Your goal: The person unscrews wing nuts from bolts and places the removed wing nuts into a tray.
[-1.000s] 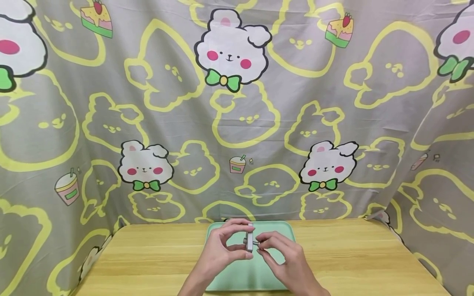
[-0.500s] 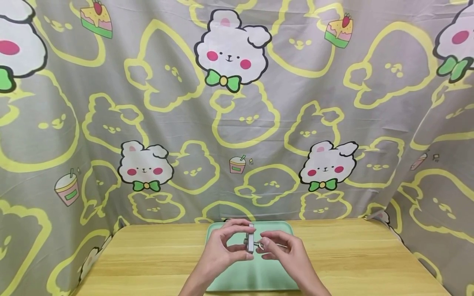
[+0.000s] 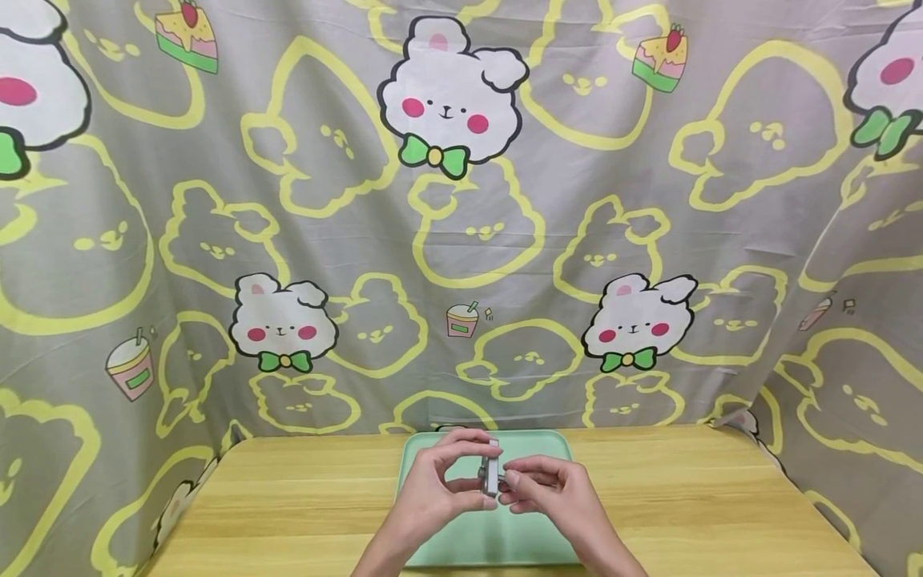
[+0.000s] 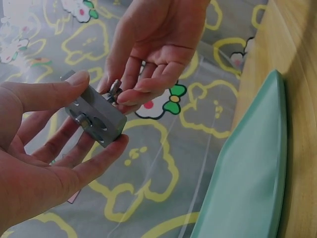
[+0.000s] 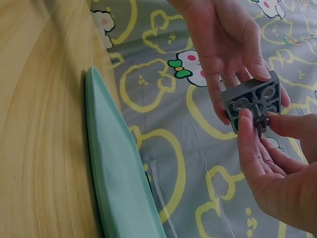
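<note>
A grey rectangular block point(image 4: 99, 113) with round holes is held up over the tray. My left hand point(image 3: 433, 489) grips it by its edges, thumb on one edge and fingertips on the opposite one. A round bolt end point(image 4: 82, 119) sticks out of the block's left face. On the other face, which has recessed pockets, a small metal fastener point(image 5: 261, 123) sits on the bolt; it looks like a wing nut. My right hand point(image 3: 555, 489) pinches this fastener between thumb and fingers, close against the block. The fingers partly hide it.
A light green tray point(image 3: 505, 545) lies on the wooden table point(image 3: 303, 497) beneath both hands. Behind the table and along its sides hangs a grey patterned curtain point(image 3: 447, 240).
The right fingers have changed their hold on the fastener, loosening around it half a second ago and now pinching it closer to the block. The left hand and block have shifted slightly right.
</note>
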`<state>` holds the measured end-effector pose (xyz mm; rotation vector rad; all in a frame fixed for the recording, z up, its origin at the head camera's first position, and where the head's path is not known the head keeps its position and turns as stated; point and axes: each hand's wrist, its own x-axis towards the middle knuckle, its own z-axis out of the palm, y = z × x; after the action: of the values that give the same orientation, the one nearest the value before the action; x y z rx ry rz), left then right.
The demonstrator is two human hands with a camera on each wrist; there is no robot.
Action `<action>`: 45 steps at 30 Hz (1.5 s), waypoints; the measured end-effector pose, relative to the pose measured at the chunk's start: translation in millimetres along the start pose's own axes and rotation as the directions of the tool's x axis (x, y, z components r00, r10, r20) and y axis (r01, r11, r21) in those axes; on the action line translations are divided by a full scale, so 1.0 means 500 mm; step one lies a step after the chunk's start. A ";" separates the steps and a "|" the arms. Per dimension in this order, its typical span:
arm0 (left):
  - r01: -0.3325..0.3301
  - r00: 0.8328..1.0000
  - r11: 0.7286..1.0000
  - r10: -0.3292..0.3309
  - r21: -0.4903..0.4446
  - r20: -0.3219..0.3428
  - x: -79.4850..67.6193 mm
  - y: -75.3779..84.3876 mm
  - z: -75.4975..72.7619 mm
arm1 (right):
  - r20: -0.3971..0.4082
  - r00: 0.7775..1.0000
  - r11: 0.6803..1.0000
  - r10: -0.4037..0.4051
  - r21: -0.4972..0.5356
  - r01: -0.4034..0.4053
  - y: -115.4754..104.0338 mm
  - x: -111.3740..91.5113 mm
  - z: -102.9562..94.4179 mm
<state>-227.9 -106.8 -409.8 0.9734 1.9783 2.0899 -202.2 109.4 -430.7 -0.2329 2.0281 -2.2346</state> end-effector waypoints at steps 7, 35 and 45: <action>0.013 1.000 1.000 -0.013 0.001 -0.007 0.000 0.002 -0.002 | -0.023 0.994 0.991 -0.106 -0.085 0.103 0.001 -0.001 0.007; 0.044 0.999 0.997 -0.045 -0.060 -0.019 -0.001 0.006 -0.012 | 0.198 0.624 0.472 -0.755 -0.496 0.729 0.027 0.004 0.012; 0.039 0.999 0.997 -0.041 -0.067 -0.029 -0.002 0.008 -0.013 | 0.021 0.860 0.817 -0.509 -0.302 0.491 0.005 -0.009 0.018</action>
<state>-229.3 -113.6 -405.8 0.8874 1.9120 2.1470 -195.9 101.0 -432.6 -0.8306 2.5807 -2.1894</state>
